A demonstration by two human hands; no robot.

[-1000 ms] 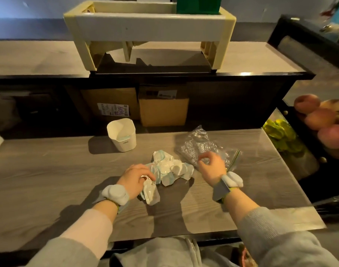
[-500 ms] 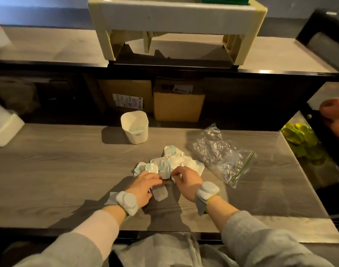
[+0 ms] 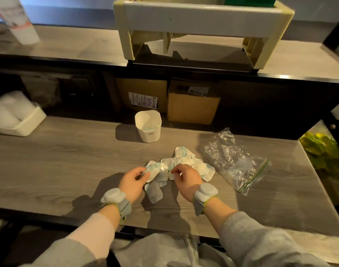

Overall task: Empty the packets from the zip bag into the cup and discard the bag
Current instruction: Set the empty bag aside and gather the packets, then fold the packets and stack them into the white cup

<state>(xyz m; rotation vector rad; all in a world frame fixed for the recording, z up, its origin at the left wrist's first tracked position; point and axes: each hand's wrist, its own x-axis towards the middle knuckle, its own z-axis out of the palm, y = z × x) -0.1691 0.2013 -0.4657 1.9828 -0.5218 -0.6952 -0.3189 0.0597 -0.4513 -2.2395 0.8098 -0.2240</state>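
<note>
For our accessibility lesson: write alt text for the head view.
The left hand and right hand grip crumpled white packets piled on a wooden table. A white cup stands behind them; the clear zip bag lies to their right.

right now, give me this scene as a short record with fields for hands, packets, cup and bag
left hand: grips packets at the heap's near left edge
right hand: pinches a packet at the heap's near side
packets: loose heap on the table, out of the bag
cup: upright, behind the heap, apart from it; something pale blue inside
zip bag: crumpled, lying right of the heap, looks empty
task status: heap not yet in cup, bag not discarded
</note>
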